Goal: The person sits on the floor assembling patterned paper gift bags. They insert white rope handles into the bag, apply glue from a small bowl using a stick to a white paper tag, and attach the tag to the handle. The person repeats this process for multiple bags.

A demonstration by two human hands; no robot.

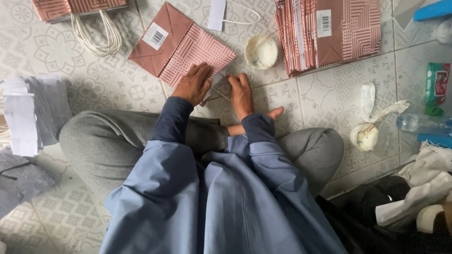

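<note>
I sit cross-legged on a patterned tile floor. My left hand presses flat on the near corner of a folded pink paper bag with a striped panel and a white label. My right hand rests beside it on the floor, fingers curled around a thin stick that points toward the bag's edge. A small white cup of pale paste stands just beyond the right hand.
A stack of folded pink bags lies at the top right, more with white cord handles at the top left. Grey paper strips lie left. Another paste cup, a plastic bottle and cloths sit right.
</note>
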